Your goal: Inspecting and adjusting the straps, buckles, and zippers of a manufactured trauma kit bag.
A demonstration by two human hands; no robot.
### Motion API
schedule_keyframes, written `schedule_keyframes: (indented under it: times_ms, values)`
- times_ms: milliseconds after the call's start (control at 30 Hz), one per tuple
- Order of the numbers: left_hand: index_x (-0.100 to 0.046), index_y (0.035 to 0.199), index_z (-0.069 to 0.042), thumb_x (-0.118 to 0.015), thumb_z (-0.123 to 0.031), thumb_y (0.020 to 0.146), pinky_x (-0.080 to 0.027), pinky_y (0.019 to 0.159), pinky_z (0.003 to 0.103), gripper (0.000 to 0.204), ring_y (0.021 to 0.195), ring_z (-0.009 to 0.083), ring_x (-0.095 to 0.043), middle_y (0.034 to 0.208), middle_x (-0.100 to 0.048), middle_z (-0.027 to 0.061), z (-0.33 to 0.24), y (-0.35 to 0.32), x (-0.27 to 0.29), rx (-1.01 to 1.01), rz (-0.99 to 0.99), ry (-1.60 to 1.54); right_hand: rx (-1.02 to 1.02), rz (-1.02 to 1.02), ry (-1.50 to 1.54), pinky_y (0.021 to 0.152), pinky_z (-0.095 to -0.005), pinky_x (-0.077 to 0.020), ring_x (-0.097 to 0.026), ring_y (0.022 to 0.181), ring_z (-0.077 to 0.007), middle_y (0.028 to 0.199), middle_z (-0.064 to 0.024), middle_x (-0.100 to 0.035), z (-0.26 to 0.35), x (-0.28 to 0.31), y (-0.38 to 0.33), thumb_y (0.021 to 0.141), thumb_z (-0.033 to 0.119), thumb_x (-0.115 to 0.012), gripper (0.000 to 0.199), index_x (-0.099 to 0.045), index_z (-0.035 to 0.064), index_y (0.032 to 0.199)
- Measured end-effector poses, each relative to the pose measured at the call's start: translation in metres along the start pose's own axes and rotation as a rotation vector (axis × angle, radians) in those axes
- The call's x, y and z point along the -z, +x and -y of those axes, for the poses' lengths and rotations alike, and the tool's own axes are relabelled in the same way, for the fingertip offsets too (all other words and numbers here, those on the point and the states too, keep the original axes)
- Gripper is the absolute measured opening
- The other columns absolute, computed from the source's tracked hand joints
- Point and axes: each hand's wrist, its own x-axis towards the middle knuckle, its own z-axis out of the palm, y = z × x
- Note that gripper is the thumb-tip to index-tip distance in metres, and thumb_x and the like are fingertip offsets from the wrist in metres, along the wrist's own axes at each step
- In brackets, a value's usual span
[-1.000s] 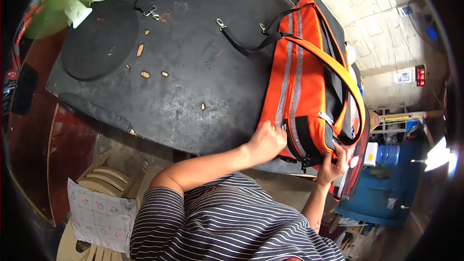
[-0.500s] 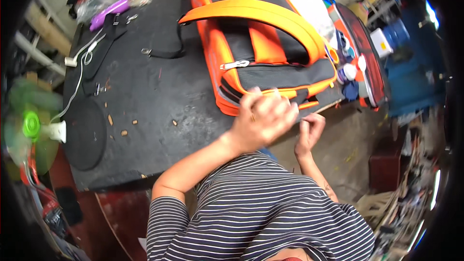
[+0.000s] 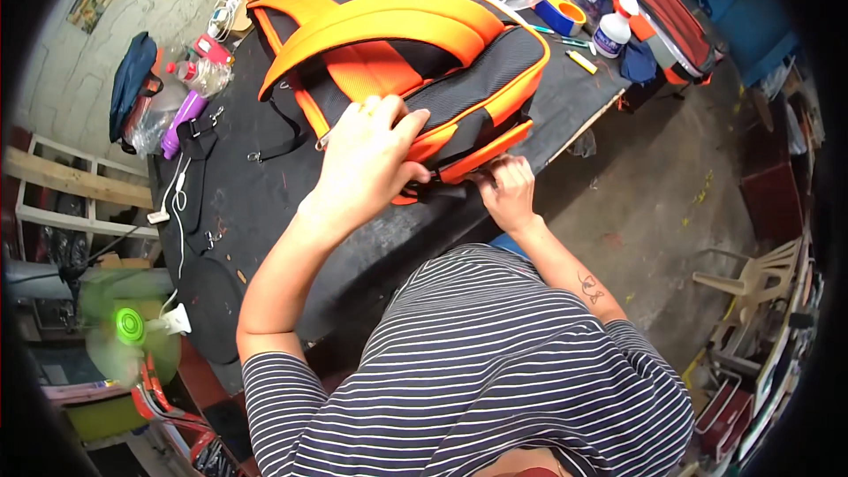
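Observation:
An orange and black backpack point(image 3: 477, 75) lies on the dark table, its broad orange straps uppermost. My left hand point(image 3: 367, 159) is closed over the near end of the bag, fingers bent on the top and thumb at the edge. Beside it, my right hand point(image 3: 510, 193) pinches at the bag's lower near edge, where an orange-trimmed flap and black webbing meet. What exactly sits between the right fingertips is hidden. A zipper pull point(image 3: 323, 140) shows just left of my left hand.
A black strap with metal clips point(image 3: 196, 146), a purple bottle point(image 3: 183, 124) and a white cable point(image 3: 179, 199) lie at the left. A green fan point(image 3: 130, 325) spins by the table's left side. At the right stand a white bottle point(image 3: 611, 35) and a roll of tape point(image 3: 565, 16).
My view has swung, so the backpack appears further left. My right hand has come up from beside the table to the bag's near edge. My left hand now grips the bag's end.

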Motion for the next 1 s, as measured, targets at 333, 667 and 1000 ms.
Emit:
schedule_keyframes:
  times_ms: [333, 667, 1000]
  values:
    - [-0.068, 0.088, 0.003, -0.07, 0.006, 0.066, -0.05, 0.074, 0.025, 0.022, 0.075, 0.0107, -0.062, 0.081, -0.067, 0.0062, 0.039, 0.052, 0.063, 0.392, -0.201, -0.517, 0.196, -0.193, -0.016, 0.061, -0.0385, -0.0423, -0.052, 0.067, -0.0308, 0.08, -0.0115, -0.051, 0.028, 0.027, 0.083, 0.066, 0.022, -0.076, 0.028, -0.056, 0.0061, 0.078]
    - [-0.066, 0.093, 0.004, -0.07, -0.002, 0.073, -0.048, 0.066, 0.021, 0.021, 0.069, 0.0089, -0.061, 0.078, -0.067, 0.0062, 0.086, 0.084, 0.136, 0.445, -0.313, -0.576, 0.353, -0.321, 0.138, 0.072, -0.0367, -0.043, -0.053, 0.079, -0.0301, 0.076, -0.0108, -0.052, 0.008, 0.071, 0.187, 0.072, -0.002, -0.06, 0.01, -0.062, 0.0038, 0.079]
    - [-0.067, 0.084, 0.004, -0.07, 0.005, 0.066, -0.044, 0.064, 0.021, 0.018, 0.065, 0.0075, -0.056, 0.072, -0.061, 0.0015, 0.081, 0.055, 0.145, 0.581, -0.406, -0.573, 0.114, -0.318, 0.312, 0.06, -0.033, -0.0437, -0.058, 0.069, -0.0279, 0.074, -0.0141, -0.053, -0.114, 0.029, 0.272, 0.082, -0.001, -0.054, 0.003, -0.054, -0.0043, 0.082]
